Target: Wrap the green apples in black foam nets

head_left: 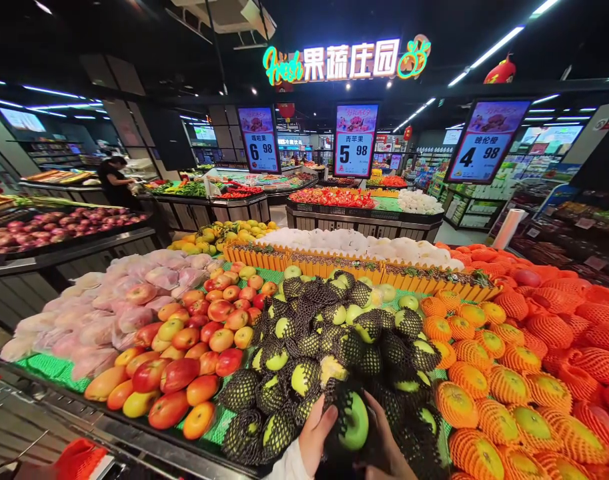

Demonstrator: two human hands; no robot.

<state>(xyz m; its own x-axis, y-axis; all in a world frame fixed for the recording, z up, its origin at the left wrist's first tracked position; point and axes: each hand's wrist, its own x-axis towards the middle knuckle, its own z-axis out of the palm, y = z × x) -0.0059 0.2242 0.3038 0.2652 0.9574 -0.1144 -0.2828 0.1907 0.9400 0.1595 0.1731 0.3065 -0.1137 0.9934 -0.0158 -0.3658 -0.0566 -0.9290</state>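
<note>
Between my two hands, low in the middle of the head view, is a green apple (pixel 355 421) partly covered by a black foam net. My left hand (pixel 311 437) grips it from the left, with thumb and finger against the net. From the right, my right hand (pixel 387 443) closes round it; its lower fingers are partly cut off by the frame edge. Just beyond lies a heap of green apples in black nets (pixel 307 377), a few of them bare. Red and yellow apples (pixel 189 377) fill the part to the left.
Oranges in orange foam nets (pixel 514 383) lie at the right, with red-netted fruit (pixel 559 313) behind. Bagged fruit (pixel 109 310) covers the far left. A wire cart (pixel 19 420) stands at the lower left. Price screens (pixel 355 141) hang overhead. A person in dark clothes (pixel 117 181) stands farther back.
</note>
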